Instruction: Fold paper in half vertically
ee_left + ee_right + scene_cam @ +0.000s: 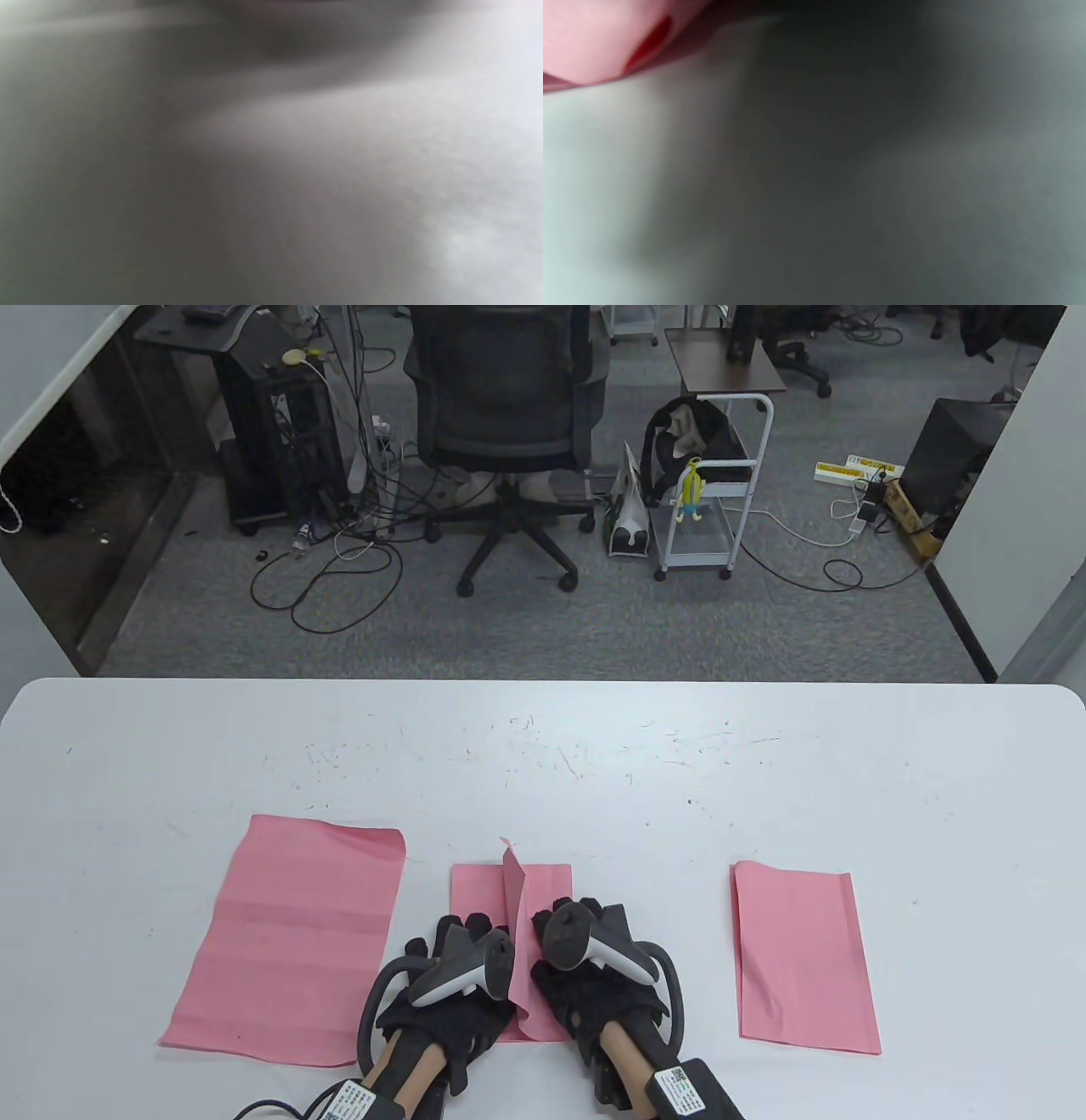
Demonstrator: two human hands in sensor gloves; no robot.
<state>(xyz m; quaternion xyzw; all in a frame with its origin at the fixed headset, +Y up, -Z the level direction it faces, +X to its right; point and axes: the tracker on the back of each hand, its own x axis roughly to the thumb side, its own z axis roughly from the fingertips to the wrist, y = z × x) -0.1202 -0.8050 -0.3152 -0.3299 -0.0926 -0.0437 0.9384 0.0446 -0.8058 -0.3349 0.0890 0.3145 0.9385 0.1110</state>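
White table (pixel 543 746), near centre: pink paper (pixel 543 886), thin, limp, flap raised. Left hand (pixel 454 976) and right hand (pixel 585 959) rest on it; grasp unclear. Hold by edges.

You find no legible text here: the white tags (pixel 677 1084) on the wrist straps carry print too small to read.

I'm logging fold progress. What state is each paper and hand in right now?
Left paper: unfolded, flat on the table.
Middle paper: partly folded, a flap standing up along its middle.
Right paper: narrower, apparently folded, lying flat.
Left hand: resting on the middle paper.
Right hand: resting on the middle paper.
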